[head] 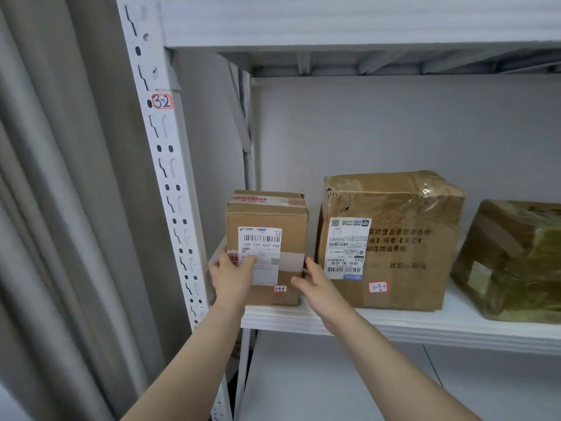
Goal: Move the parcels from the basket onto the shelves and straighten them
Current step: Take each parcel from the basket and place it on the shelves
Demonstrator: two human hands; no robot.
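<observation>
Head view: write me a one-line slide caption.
Left hand grips the small labelled parcel on the white shelf, right hand at its other side, beside a larger taped box.

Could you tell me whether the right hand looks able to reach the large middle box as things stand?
Probably yes: the right hand is at the gap between the small box and the large box, with nothing in the way.

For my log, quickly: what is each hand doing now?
Left hand: grips the small EMS carton at its left edge.
Right hand: open, at the carton's right edge.
</observation>
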